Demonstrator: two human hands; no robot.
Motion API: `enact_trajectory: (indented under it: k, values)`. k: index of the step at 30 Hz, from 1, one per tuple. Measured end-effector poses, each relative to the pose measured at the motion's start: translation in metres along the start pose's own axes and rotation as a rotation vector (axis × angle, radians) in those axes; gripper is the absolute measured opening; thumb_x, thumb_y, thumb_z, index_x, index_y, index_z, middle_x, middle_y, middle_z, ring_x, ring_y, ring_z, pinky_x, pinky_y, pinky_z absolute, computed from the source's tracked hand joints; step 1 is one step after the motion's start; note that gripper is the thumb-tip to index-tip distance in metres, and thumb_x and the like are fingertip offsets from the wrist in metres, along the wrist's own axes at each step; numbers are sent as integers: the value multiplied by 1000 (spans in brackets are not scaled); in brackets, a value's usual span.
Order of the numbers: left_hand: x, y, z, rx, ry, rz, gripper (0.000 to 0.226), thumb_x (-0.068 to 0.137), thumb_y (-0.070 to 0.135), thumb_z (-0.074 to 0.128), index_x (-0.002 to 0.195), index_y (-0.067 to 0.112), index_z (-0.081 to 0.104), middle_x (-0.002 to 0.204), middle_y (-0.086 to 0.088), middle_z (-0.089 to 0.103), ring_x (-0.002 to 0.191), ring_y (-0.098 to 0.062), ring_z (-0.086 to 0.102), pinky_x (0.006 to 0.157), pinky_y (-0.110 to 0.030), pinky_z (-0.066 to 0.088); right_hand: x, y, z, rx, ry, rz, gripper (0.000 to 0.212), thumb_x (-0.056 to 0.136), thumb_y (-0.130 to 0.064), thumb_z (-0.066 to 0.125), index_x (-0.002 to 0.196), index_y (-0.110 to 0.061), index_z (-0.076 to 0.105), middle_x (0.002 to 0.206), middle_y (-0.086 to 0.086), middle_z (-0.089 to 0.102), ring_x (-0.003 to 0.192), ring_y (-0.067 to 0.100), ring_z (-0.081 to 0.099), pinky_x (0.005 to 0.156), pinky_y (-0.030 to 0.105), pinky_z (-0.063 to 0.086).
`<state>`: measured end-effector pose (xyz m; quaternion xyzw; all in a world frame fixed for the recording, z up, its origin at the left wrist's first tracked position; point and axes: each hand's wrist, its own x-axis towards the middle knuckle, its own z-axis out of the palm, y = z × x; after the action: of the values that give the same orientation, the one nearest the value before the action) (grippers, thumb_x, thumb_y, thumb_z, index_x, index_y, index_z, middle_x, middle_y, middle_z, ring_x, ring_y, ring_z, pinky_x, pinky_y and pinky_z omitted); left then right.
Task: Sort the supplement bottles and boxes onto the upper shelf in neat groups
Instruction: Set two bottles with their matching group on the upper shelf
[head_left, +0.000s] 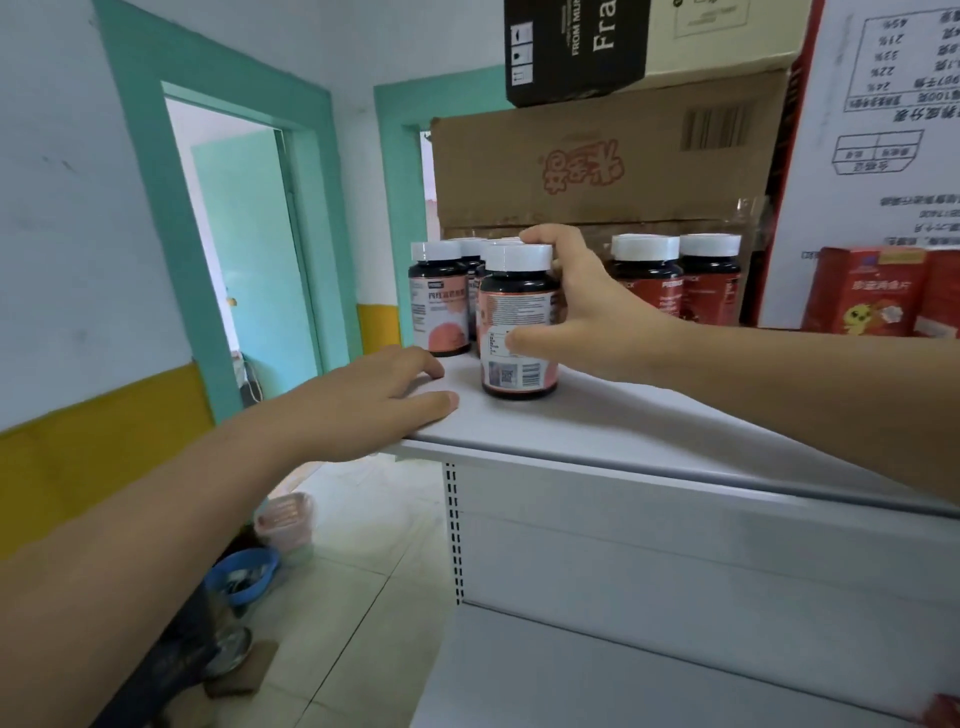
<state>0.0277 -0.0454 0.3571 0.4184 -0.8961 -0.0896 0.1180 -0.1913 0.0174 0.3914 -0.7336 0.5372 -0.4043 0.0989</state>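
Nearest, at the bottom edge: lower shelf (649, 675), pale grey. Down on the floor to the left: blue basin (244, 571) and pink basket (285, 519), close together, both blurred.

Higher up, on the left front corner of the upper shelf (649, 431): left hand (374, 400), palm down, fingers loosely spread and nearly straight, holding nothing.

Just beyond its fingertips, toward the shelf's left end: bottle (519, 322), upright on the shelf, dark, with white cap and pink label, barcode side facing out. Gripped from the right side by the right hand (587, 306), thumb across the label, fingers curled round the far side up by the cap.

Directly behind, close-packed: pink bottles (439, 296) of the same kind, upright, exact count hard to tell.

Further right, apart from those and partly hidden by the right hand: two red bottles (675, 275), side by side and touching. Right again: red boxes (872, 291), standing upright.

At the back: stacked cartons (597, 166), brown below, black above, white at the right.
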Motion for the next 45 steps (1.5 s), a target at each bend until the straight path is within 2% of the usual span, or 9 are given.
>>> enact_trajectory:
  k: [5,15,20,24,28,31,35,39,45]
  values:
    - [5,-2,3,42,14,18,69,81,69,32,137,30,39,142,7,41,124,-13,40,104,-39,37,2,3,10,49,73,33,83,81,-8,72,143,-24,19,101,-13,51,82,-9,63,71,9,51]
    - [6,-3,4,86,36,54,69,80,71,25,134,30,39,136,7,43,121,-14,41,99,-38,39,1,6,22,-106,125,138,87,81,-32,75,144,-17,17,107,-12,54,93,3,61,85,22,54]
    - [-1,6,-5,89,35,15,71,82,73,34,132,24,48,132,5,49,113,-17,53,96,-41,47,-16,1,7,-312,-94,259,75,87,-41,65,146,-17,26,137,-2,53,117,13,55,102,30,45]
    - [-14,25,-17,188,69,-4,51,91,60,46,127,25,54,130,2,56,110,-17,54,90,-33,45,-57,-6,-27,-406,-183,275,52,92,-40,58,139,-25,43,134,-5,53,117,11,51,101,26,40]
    - [-32,67,-23,157,114,10,40,89,57,50,119,32,58,125,8,59,106,-14,56,86,-32,43,-111,-2,-75,-422,-126,313,31,92,-41,57,120,-29,62,100,-21,57,101,8,56,85,23,41]
    - [-43,110,-15,148,121,18,44,89,56,50,123,29,57,121,6,60,105,-15,57,90,-33,45,-159,6,-118,-453,-81,345,21,90,-41,58,106,-31,67,92,-24,57,95,7,58,81,24,43]
    - [-59,180,7,123,125,43,47,88,57,51,126,28,55,125,4,60,108,-17,58,95,-37,46,-232,17,-174,-511,-28,357,17,89,-37,58,100,-30,69,95,-16,64,97,10,59,84,27,45]
    - [-81,255,35,57,171,95,43,87,59,52,121,33,56,121,10,60,108,-13,57,98,-40,45,-307,22,-226,-597,65,359,25,89,-39,55,108,-29,67,116,-7,63,107,13,57,92,33,47]
    - [-124,332,101,-105,289,160,37,89,46,57,120,27,60,111,11,58,101,-8,53,85,-32,43,-418,32,-261,-607,265,321,28,87,-38,54,112,-28,65,118,-6,57,102,7,49,85,25,36]
